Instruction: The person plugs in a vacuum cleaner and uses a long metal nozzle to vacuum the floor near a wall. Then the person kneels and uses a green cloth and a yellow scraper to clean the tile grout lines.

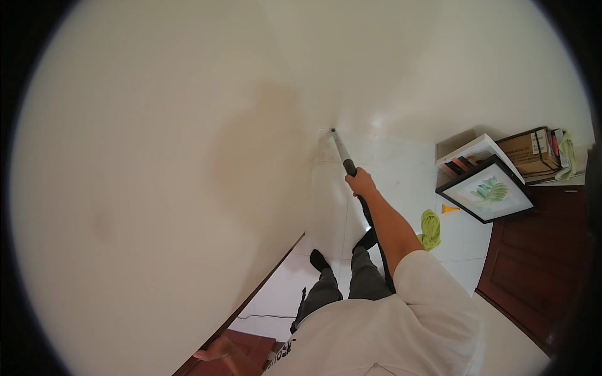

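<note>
My right hand [362, 182] grips the dark handle of a vacuum cleaner wand [342, 149]. The wand's light grey tube slants away from me, and its narrow tip is at the floor's far corner, close to the wall. From the handle a black hose [383, 256] runs back under my forearm towards my right side. At the lower left, my left hand [217, 348] is by the brown wooden door trim [263, 284]. It seems to rest against the trim, though how its fingers are set is unclear.
A framed leaf print [489, 191] leans against a low white shelf [489, 141] at right. Beside it is a cardboard box [522, 152]. A green cloth [430, 229] and a small orange tool [450, 209] lie on the tiled floor. A cord [265, 317] crosses the doorway.
</note>
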The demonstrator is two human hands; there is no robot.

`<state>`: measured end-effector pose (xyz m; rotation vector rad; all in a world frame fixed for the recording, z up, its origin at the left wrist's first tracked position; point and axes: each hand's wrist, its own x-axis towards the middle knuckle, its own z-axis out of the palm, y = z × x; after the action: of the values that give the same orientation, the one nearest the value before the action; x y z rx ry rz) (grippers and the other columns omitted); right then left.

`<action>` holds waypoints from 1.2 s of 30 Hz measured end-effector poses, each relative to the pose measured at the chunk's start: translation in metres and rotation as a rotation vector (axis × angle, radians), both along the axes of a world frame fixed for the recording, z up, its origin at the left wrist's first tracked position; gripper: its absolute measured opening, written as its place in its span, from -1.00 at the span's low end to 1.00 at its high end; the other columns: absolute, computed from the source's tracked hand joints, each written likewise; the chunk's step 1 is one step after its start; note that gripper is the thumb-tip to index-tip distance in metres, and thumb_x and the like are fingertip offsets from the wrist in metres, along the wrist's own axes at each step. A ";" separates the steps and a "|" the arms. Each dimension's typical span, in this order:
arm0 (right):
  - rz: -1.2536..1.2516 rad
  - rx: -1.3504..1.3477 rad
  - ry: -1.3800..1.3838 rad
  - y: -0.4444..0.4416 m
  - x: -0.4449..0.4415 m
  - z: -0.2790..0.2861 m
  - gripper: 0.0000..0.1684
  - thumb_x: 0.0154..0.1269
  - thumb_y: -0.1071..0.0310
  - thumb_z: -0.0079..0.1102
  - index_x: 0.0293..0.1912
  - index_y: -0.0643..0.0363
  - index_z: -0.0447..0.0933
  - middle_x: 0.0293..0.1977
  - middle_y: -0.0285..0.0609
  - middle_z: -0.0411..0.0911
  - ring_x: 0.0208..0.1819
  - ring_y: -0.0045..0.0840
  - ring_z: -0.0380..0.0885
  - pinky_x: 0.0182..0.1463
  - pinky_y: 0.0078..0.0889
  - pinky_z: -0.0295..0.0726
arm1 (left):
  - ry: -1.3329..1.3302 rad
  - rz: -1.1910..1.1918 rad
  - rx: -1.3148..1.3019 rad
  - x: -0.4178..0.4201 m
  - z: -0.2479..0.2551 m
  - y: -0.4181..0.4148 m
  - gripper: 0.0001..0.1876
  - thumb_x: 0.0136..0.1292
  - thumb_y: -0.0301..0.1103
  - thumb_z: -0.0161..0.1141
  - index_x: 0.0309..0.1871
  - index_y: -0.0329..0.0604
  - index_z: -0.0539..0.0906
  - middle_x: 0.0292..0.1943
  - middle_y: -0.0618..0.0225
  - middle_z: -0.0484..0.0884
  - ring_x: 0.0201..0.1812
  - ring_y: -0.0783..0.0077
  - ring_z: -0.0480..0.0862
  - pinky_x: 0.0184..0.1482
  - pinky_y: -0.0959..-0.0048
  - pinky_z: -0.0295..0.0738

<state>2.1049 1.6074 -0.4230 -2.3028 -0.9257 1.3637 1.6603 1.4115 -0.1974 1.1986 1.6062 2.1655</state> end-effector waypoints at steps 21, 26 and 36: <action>0.091 0.014 0.101 0.015 -0.025 0.002 -0.55 0.09 0.20 0.09 -0.14 0.39 0.39 -0.46 0.01 0.56 -0.64 -0.39 0.56 -0.49 -0.39 0.58 | 0.031 0.114 0.005 -0.022 -0.014 -0.015 -0.34 0.24 0.10 -0.15 0.15 -0.36 0.36 0.10 0.02 0.39 0.06 0.14 0.43 0.07 0.18 0.38; 0.175 -0.043 0.120 0.017 -0.038 0.014 -0.53 0.11 0.19 0.10 -0.10 0.38 0.37 -0.44 0.02 0.56 -0.63 -0.39 0.57 -0.49 -0.39 0.58 | 0.021 0.123 0.008 -0.021 -0.017 -0.010 -0.34 0.24 0.10 -0.15 0.15 -0.36 0.36 0.11 0.03 0.39 0.07 0.14 0.43 0.07 0.18 0.37; 0.398 -0.080 -0.116 -0.039 -0.085 0.030 -0.45 0.15 0.08 0.05 -0.04 0.37 0.32 -0.23 0.16 0.54 -0.18 -0.12 0.57 -0.05 -0.14 0.52 | 0.011 0.123 0.014 -0.026 -0.011 -0.007 -0.34 0.24 0.10 -0.14 0.16 -0.36 0.35 0.12 0.03 0.38 0.08 0.14 0.42 0.09 0.18 0.36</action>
<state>2.0202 1.5685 -0.3932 -2.3629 -1.4540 1.4465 1.6343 1.4046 -0.2084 1.1464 1.7145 2.2504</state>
